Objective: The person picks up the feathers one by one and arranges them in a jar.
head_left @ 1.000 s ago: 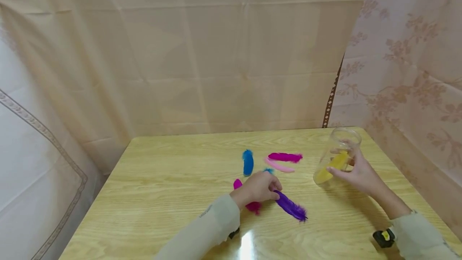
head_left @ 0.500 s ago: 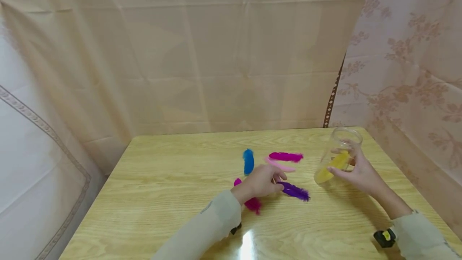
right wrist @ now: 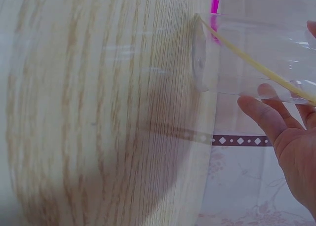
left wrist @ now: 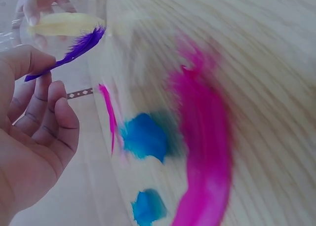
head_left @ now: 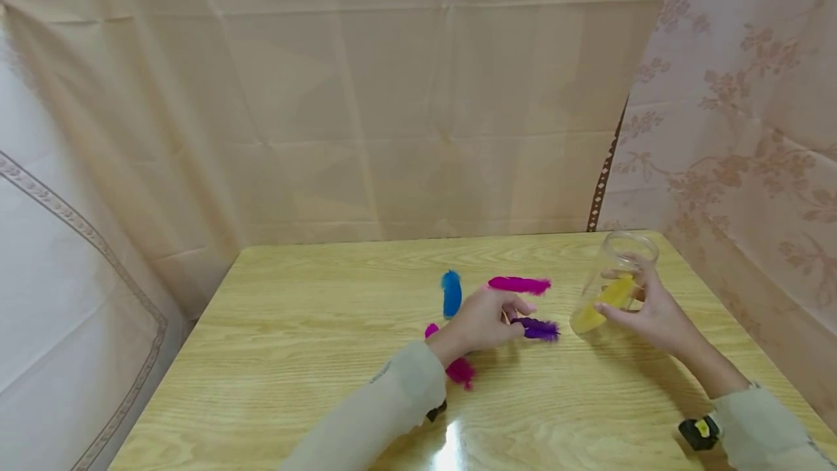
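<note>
My left hand pinches a purple feather by its quill end between thumb and forefinger, above the table. In the left wrist view the feather points its fluffy end toward the clear jar. My right hand grips that transparent jar round its side; its mouth faces up and it leans rightward in the head view. A yellow feather lies slanted inside. Beneath my left wrist is a magenta feather, partly covered. Another magenta feather lies beyond the left hand.
A blue feather lies left of the left hand; the left wrist view shows a second blue feather. The wooden table ends at a beige curtain behind and a floral cloth on the right.
My left hand has risen and moved right with the purple feather, which has swung from slanting downward to nearly level. It now hides the light pink feather. The right hand and jar stay put.
</note>
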Demonstrator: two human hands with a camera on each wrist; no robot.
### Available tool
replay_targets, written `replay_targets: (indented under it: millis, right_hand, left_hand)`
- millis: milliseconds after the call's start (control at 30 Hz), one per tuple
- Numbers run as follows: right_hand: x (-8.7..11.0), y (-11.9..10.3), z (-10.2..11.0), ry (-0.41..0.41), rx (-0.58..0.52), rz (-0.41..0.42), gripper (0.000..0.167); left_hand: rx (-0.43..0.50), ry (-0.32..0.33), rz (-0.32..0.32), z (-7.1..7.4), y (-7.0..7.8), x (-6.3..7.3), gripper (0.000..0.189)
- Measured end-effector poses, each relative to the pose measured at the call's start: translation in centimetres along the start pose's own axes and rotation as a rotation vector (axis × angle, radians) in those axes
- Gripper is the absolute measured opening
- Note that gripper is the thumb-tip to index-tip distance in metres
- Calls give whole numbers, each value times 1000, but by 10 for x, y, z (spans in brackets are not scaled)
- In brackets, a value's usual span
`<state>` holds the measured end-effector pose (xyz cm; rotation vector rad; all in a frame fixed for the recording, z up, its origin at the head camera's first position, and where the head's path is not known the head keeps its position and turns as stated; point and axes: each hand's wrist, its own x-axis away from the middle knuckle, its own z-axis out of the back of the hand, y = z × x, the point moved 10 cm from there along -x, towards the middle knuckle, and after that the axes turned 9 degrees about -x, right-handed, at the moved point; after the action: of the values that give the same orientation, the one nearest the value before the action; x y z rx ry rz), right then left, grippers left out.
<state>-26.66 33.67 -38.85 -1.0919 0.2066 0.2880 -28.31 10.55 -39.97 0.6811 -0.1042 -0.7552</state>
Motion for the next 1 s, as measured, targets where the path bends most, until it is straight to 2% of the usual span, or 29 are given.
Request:
replay_targets:
  millis: [167, 300, 733, 1000]
  right_hand:
    - [0, 1, 0, 2, 16, -3, 95]
    - [0, 2, 1, 6, 44, -8, 96]
    - [-1, 1, 1, 8, -6, 7, 94]
    - [-1, -1, 1, 11, -1, 21, 93]
  left_hand:
    - [74, 13, 6, 5, 12, -7, 16]
    - [96, 31, -2, 11, 23, -14, 16]
    - [45, 105, -39, 30, 47, -32, 14]
    - [47, 129, -44, 36, 58, -38, 11]
